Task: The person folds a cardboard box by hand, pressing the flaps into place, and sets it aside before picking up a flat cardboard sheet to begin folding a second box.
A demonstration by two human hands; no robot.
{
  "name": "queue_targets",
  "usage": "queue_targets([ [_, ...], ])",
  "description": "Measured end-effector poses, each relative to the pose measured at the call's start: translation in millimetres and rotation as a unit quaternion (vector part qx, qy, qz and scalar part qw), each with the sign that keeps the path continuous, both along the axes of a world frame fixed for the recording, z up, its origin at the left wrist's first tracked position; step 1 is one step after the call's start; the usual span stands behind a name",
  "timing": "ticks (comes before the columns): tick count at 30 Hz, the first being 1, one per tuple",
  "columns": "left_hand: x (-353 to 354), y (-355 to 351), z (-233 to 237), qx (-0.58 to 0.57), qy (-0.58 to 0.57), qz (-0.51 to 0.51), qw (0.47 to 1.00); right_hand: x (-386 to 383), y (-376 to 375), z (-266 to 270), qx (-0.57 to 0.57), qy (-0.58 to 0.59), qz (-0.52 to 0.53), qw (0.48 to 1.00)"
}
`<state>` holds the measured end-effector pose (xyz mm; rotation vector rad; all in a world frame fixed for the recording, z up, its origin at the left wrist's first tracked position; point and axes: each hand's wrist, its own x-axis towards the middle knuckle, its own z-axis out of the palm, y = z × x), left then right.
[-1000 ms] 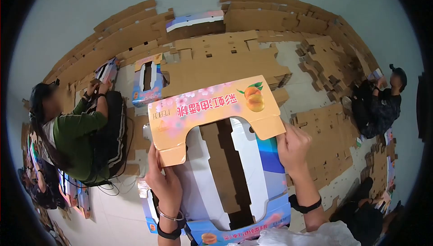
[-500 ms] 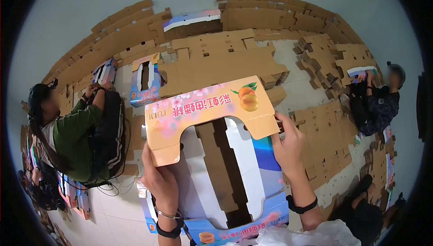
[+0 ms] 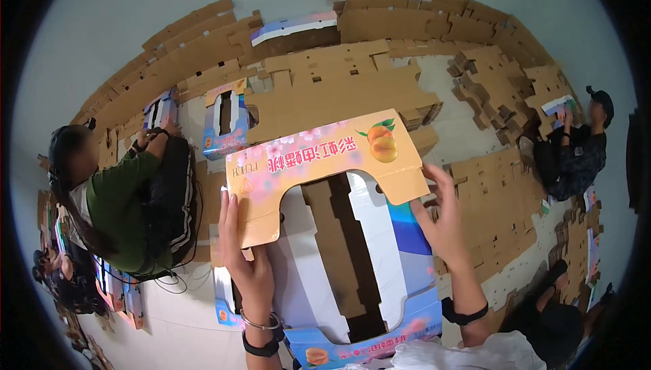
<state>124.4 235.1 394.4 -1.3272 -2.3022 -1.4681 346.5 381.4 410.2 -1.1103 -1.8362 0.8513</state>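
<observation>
The peach-printed carton (image 3: 319, 145) is upright in front of the person, between the two hands, its near end against a white garment (image 3: 468, 355); what bears its weight is hidden. The left hand (image 3: 252, 276) is part closed, fingers laid along the outside of the orange end panel; I cannot tell whether it grips or only presses. The right hand (image 3: 446, 228) is loosely open at the opposite corner, fingers and thumb apart, touching the edge without a clear grip.

With the right side held so lightly, that corner could spring outward or a tab slip free. Uneven pressure from the left could skew the end panel, and a hard push could crease the narrow board beside the U-shaped cutout.

The carton looks glossy, with blossoms, a peach and upside-down lettering on orange. Its sides run lavender to deep blue, and white notched flaps flank a long opening onto brown board. The near end is blue and pink.

Beyond it lie stacked brown cardboard blanks (image 3: 339, 99) and a similar carton (image 3: 227, 126). A co-worker in a green top (image 3: 122, 211) sits to the left, near a black cable (image 3: 178, 280).
</observation>
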Motion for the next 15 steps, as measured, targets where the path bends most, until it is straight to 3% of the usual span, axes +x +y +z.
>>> queue_targets([
  [2,8,5,0,0.095,-0.165,-0.018,0.982,17,-10,-7,-0.043,0.116,0.022,0.992],
  [3,4,-1,-9,0.095,-0.166,-0.017,0.981,34,-12,-10,-0.043,0.115,0.023,0.992],
  [5,-5,-16,-36,0.047,-0.418,-0.036,0.907,71,-16,-14,0.037,-0.050,0.199,0.978],
  [6,-3,-16,-30,0.027,-0.464,-0.016,0.885,77,-27,-16,0.036,-0.053,0.197,0.978],
  [8,-4,-19,-30,0.006,-0.494,-0.029,0.869,83,-51,-19,-0.036,-0.055,0.210,0.975],
  [12,-6,-21,-28,-0.041,-0.492,-0.068,0.867,90,-71,-43,0.016,-0.014,0.192,0.981],
  [15,-1,-17,-21,-0.049,-0.511,-0.076,0.855,93,-73,-46,-0.060,0.073,0.199,0.976],
])
